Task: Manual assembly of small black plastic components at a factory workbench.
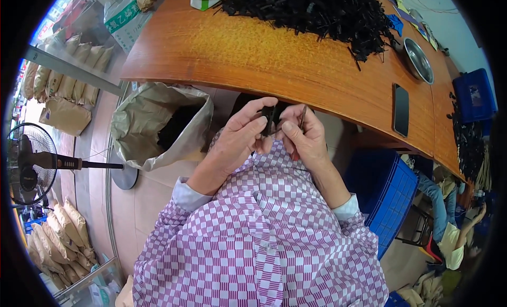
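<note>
Close above the checked shirt [264, 243], the left hand [235, 143] and right hand [303, 138] meet, both pinching a small black part [271, 119] between fingertips. Just left stands an open paper sack [153, 122]; a blue crate [383, 188] sits right. Beyond, the wooden table [253, 53] carries a phone [401, 110], a steel bowl [418, 60] and a heap of black parts [317, 14].

Your left hand [237, 140] and right hand [303, 135] meet at chest height, both pinching a small black plastic part [271, 118]. Right hand also holds a thin dark strip [303, 117]. Wooden surface [253, 53] beyond carries a black parts pile [317, 14], phone [401, 110], steel bowl [419, 60]. Open sack [158, 122] on your left.
</note>
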Demonstrator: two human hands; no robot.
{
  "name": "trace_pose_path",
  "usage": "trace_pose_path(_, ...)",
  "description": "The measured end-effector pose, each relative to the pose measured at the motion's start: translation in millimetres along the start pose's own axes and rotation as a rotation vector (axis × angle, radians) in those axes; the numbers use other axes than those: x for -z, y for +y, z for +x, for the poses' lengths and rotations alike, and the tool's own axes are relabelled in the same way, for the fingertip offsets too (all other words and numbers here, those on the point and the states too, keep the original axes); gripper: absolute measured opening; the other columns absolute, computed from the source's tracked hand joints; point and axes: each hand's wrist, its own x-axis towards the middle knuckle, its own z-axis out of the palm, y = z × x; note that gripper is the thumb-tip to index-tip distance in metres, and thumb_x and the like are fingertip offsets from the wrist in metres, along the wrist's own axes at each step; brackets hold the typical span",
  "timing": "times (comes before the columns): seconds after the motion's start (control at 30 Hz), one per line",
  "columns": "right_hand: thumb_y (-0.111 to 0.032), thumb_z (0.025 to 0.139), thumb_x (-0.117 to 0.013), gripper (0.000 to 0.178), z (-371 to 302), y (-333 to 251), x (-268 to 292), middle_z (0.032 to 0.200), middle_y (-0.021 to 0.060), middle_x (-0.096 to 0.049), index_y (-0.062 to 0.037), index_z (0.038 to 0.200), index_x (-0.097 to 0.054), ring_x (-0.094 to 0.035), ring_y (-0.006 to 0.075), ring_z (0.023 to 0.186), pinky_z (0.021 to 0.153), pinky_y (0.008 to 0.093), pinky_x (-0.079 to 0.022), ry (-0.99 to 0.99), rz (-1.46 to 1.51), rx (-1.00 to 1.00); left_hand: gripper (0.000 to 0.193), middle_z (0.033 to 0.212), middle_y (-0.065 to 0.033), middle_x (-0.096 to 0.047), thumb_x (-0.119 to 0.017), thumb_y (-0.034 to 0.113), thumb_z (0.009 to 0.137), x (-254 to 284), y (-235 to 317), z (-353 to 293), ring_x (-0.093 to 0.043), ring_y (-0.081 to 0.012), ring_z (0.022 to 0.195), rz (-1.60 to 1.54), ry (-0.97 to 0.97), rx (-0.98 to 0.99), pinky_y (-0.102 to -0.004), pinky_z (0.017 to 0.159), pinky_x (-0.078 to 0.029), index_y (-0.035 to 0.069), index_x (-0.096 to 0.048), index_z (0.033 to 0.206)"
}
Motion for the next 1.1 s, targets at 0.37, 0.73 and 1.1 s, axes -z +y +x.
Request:
trace_pose_path(0.37,-0.022,0.091,-0.066,0.024,12.1,-0.4,15.0,0.073,-0.0053,-0.048,-0.0031,0.103,-0.057,-0.046,0.0043,0.061,0.055,0.0193,-0.038,-0.182,-0.012,-0.058,0.036,0.095,-0.0036,-0.061,-0.044,0.005,0.097,-0.4,0.0,1.4,-0.060,-0.0089,0.066,0.289,-0.153,0.091,-0.0196,0.057,-0.047,0.007,-0.046,0.133)
trace_pose_path(0.73,-0.033,0.099,-0.048,0.033,-1.3,-6.4,5.9,0.064,-0.0021,-0.045,-0.0048,0.115,-0.051,-0.039,0.0056,0.051,0.047,0.0199,-0.031,-0.064,-0.072,-0.054,0.039,0.107,-0.0103,-0.064,-0.051,-0.006,0.090,-11.1,-12.0,10.6,-0.064,-0.0146,0.088,1.085,0.027,-0.476,-0.0259,0.076,-0.051,0.002,-0.050,0.128)
trace_pose_path(1.1,-0.034,0.104,-0.033,0.034,-7.8,-2.7,5.5,0.057,-0.0014,-0.041,-0.0070,0.121,-0.043,-0.032,0.0059,0.043,0.041,0.0206,-0.025,-0.100,0.100,-0.113,0.040,0.100,-0.0090,-0.066,-0.052,-0.006,0.089,-29.9,-16.4,18.2,-0.061,-0.0094,0.088,1.119,0.084,-0.456,-0.0235,0.076,-0.049,0.004,-0.051,0.128)
